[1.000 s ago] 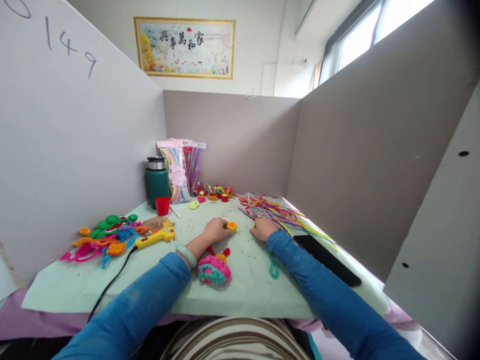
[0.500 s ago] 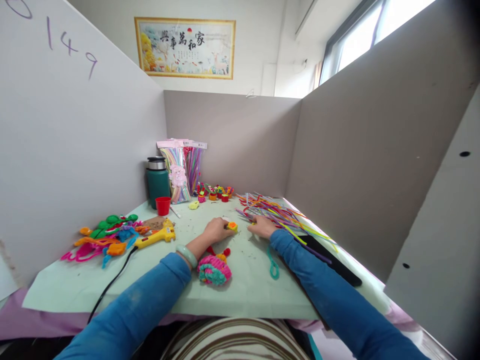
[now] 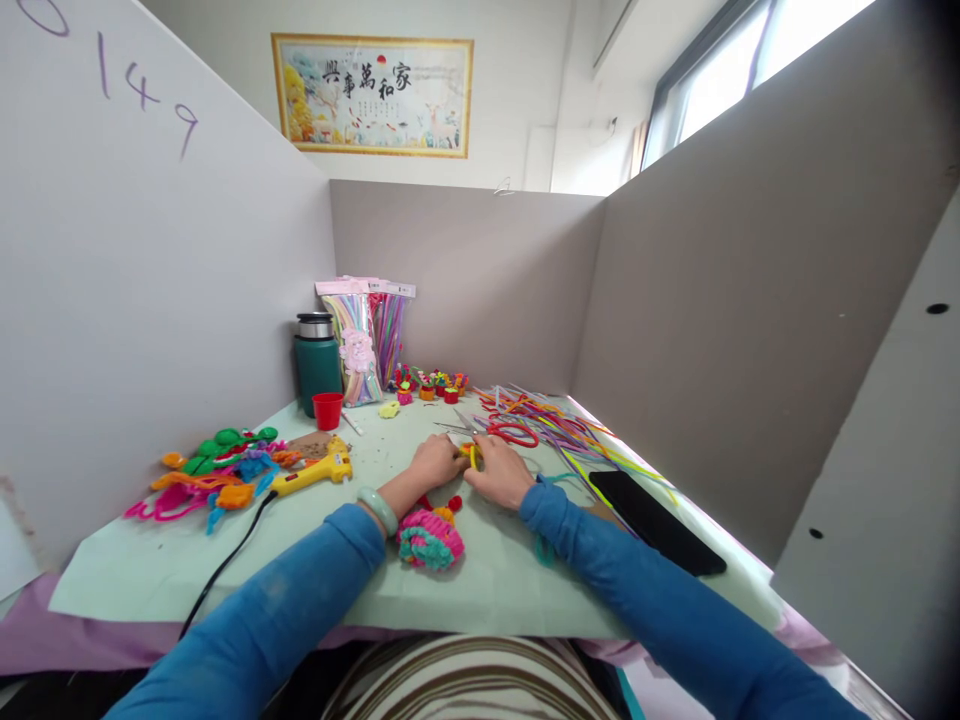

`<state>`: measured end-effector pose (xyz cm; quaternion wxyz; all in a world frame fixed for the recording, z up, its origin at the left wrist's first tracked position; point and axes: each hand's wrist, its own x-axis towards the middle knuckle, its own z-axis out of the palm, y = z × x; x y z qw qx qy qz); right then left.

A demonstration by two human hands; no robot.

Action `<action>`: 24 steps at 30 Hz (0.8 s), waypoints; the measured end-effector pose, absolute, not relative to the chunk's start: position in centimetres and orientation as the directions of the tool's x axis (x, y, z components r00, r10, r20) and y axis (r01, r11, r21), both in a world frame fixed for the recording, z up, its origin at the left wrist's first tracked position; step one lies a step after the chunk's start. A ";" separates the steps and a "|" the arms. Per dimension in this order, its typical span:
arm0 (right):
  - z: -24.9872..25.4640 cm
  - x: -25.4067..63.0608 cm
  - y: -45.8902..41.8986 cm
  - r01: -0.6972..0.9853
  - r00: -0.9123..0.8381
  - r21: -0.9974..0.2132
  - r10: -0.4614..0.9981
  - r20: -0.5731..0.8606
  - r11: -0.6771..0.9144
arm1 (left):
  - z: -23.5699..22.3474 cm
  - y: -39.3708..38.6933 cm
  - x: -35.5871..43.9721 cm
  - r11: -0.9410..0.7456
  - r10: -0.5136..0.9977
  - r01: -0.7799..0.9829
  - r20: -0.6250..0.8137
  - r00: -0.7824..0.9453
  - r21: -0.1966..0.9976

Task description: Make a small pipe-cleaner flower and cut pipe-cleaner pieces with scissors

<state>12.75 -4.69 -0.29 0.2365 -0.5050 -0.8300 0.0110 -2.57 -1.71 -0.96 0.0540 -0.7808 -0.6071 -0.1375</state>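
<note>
My left hand [image 3: 435, 462] is closed on a small yellow and orange pipe-cleaner piece [image 3: 472, 455], held just above the table's middle. From the other side, my right hand [image 3: 501, 472] pinches the same piece, its fingers partly covering it. Just beyond the hands lie red-handled scissors [image 3: 517, 434], blades spread and pointing left. A fuzzy pink and turquoise pipe-cleaner bundle [image 3: 430, 540] with red and orange parts sits in front of my left wrist. A teal pipe-cleaner loop [image 3: 545, 550] is partly hidden by my right sleeve.
Loose pipe cleaners [image 3: 570, 425] and a black phone-like slab [image 3: 656, 520] lie at right. At left are a yellow glue gun [image 3: 315, 472] with its cord and coloured pieces [image 3: 225, 475]. Behind stand a red cup [image 3: 328, 411], a green bottle [image 3: 317, 365] and small flower pots [image 3: 439, 385].
My right hand has moved left and nearer, from the scissors to the yellow and orange piece at my left hand. The scissors now show on the table, and the teal loop is partly covered.
</note>
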 end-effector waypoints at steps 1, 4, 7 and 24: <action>-0.4 12.7 -4.9 0.838 -0.394 -0.237 0.846 0.358 0.491 | -1.0 -1.7 -2.5 -0.251 0.934 0.965 0.283 0.220 0.078; -0.5 12.6 -5.4 0.849 -0.421 -0.198 0.854 0.306 0.490 | -0.9 -1.8 -2.3 -0.233 0.937 0.970 0.282 0.205 0.070; -0.4 12.4 -5.6 0.858 -0.411 -0.189 0.859 0.306 0.478 | -0.8 -2.0 -2.2 -0.214 0.935 0.975 0.302 0.187 0.058; -0.9 11.6 -5.5 0.871 -0.412 -0.107 0.831 0.375 0.480 | -0.1 -3.0 -1.9 -0.140 0.958 0.990 0.253 0.133 0.011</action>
